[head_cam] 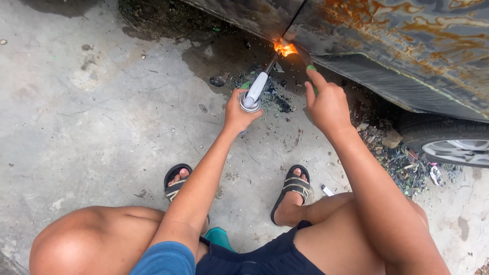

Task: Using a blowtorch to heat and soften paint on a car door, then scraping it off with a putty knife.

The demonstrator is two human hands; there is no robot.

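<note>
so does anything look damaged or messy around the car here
Yes: the car's lower body panel is blotched with rust and bare patches, and dark scraped debris litters the concrete beneath the torch flame.

I take this for an outdoor car-repair yard, a rough roadside sort of workshop. Across the upper right of the frame I see a car body (407,35), its panel rusted and stripped of paint, with a wheel (453,147) at the right edge. The ground is stained, cracked concrete (91,117), and burnt scraps (402,165) lie strewn beneath the sill. At top centre I see a torch (257,89) burning against the metal. I am squatting in sandals (291,191) on the ground.
</note>
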